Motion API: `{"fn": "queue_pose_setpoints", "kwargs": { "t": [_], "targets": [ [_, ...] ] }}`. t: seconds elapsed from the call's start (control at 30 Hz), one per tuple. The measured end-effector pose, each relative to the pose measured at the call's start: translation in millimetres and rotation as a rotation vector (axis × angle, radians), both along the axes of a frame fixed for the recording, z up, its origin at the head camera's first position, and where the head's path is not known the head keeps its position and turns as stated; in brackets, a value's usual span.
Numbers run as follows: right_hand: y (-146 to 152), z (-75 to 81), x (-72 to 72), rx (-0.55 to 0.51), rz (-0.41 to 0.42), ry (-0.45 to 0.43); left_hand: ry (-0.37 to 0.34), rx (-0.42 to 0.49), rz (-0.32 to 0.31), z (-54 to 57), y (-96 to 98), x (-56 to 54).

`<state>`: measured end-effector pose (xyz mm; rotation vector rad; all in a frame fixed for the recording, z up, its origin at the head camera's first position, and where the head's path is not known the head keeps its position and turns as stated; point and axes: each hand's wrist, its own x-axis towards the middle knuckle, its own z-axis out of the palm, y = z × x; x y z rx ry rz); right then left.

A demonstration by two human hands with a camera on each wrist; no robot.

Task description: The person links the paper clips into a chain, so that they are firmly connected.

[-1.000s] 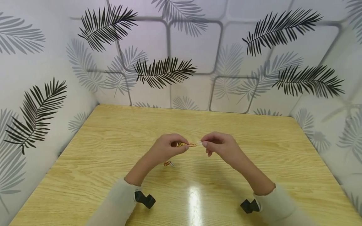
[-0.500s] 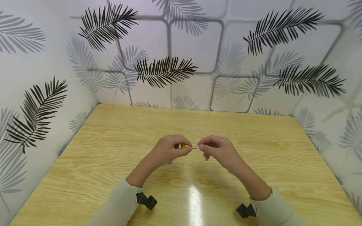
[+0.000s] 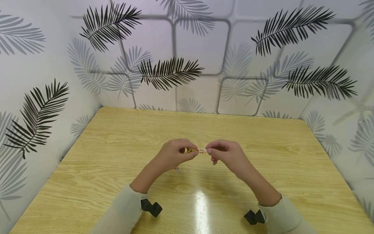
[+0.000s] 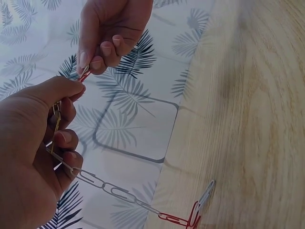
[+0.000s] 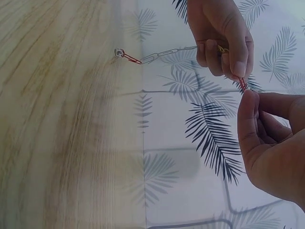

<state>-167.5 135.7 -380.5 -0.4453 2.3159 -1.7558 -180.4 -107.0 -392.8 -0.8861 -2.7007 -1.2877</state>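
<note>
My left hand (image 3: 176, 151) pinches a red paper clip (image 5: 242, 84) between thumb and index finger. From the same hand hangs a paper clip chain (image 4: 117, 192), with yellow clips in the palm, silver ones below, and red and white clips (image 4: 193, 215) at its lower end. Opposite, my right hand (image 3: 227, 155) pinches a whitish paper clip (image 4: 86, 69) by its end, mostly hidden by the fingertips. The two pinched clips overlap in the small gap between the hands; whether they are linked I cannot tell.
Both hands are over a light wood-grain table (image 3: 117, 130). Behind it and at the sides stand white panels (image 3: 198, 91) with a leaf pattern. Dark wrist cameras (image 3: 151, 208) sit at both sleeve cuffs.
The hands have come closer together, the right one moving left and the left one slightly right. The whitish clip, apart from the red clip a second ago, now overlaps it.
</note>
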Motion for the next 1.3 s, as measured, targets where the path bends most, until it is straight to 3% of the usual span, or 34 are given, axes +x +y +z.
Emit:
{"fn": "queue_pose_setpoints", "kwargs": {
  "t": [0.23,0.5,0.63,0.97,1.3],
  "targets": [
    [5,4.1,-0.7,-0.004,-0.032,0.014,-0.049,0.072,0.012,-2.2,-3.8,-3.0],
    [2,7.3,1.0,-0.023,-0.006,0.105,-0.228,0.142,-0.028,0.1,-4.7,-3.1],
    [-3,10.2,0.4,-0.007,-0.01,0.14,-0.273,0.162,-0.047,0.8,-5.1,-3.6],
    [-16,17.1,0.4,0.007,-0.005,0.183,-0.226,0.214,-0.037,0.6,-6.0,-3.2],
    [-19,18.6,1.6,0.02,0.008,0.221,-0.27,0.276,-0.066,3.2,-5.1,-2.2]
  ]
}}
